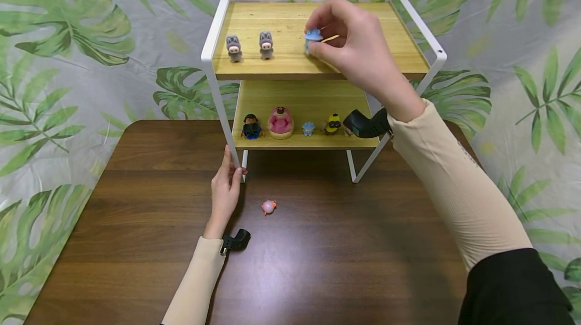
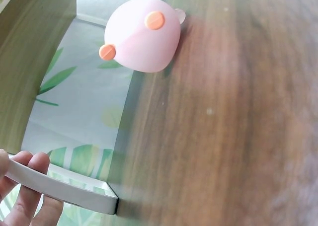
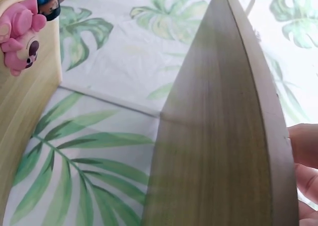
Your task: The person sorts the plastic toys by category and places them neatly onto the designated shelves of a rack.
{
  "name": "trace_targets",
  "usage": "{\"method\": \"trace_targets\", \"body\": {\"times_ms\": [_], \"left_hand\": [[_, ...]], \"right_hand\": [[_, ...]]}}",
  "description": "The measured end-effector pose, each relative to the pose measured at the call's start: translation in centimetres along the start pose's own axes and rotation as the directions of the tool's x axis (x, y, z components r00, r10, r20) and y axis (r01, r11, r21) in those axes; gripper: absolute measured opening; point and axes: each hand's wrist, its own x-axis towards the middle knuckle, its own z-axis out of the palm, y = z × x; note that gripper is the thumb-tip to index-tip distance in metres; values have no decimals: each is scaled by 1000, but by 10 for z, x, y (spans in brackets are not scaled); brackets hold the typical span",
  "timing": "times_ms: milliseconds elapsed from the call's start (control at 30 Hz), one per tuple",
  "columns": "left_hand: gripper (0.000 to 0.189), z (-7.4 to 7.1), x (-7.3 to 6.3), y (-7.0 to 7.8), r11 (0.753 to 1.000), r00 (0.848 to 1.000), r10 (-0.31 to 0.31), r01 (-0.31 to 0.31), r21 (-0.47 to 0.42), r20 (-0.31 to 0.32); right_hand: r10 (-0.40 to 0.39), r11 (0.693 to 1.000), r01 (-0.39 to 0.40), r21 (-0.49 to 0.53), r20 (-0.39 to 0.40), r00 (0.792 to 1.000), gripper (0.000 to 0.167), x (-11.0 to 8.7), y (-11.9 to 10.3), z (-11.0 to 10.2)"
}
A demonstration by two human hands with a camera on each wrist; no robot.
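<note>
Over the upper board of the shelf rack (image 1: pixel 272 17), my right hand (image 1: pixel 351 37) pinches a small figurine with a light blue hat (image 1: pixel 312 35) between thumb and fingers. Two grey bunny-eared figurines (image 1: pixel 233 48) stand on the left of that same board. Low on the rack, my left hand (image 1: pixel 224 188) holds its white front-left leg (image 2: pixel 64 192), fingers on one side and thumb on the other. A round pink toy with orange feet (image 1: pixel 269 207) lies on the table just right of the left hand, and looms large in the left wrist view.
On the lower board stand a dark-clothed toy figure (image 1: pixel 251 127), a pink bear (image 1: pixel 281 123), a small blue figurine (image 1: pixel 308 128) and a yellow figure (image 1: pixel 333 124). The rack sits at the back of the brown table (image 1: pixel 317 254), before a leaf-patterned cloth (image 1: pixel 81 77).
</note>
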Motion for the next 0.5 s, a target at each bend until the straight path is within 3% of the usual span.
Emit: {"method": "trace_targets", "body": {"times_ms": [500], "left_hand": [[82,0,0,-2,1000,1000,14,-14,5,-17]], "right_hand": [[14,1000,-14,10,10,1000,22,0,3,1]]}}
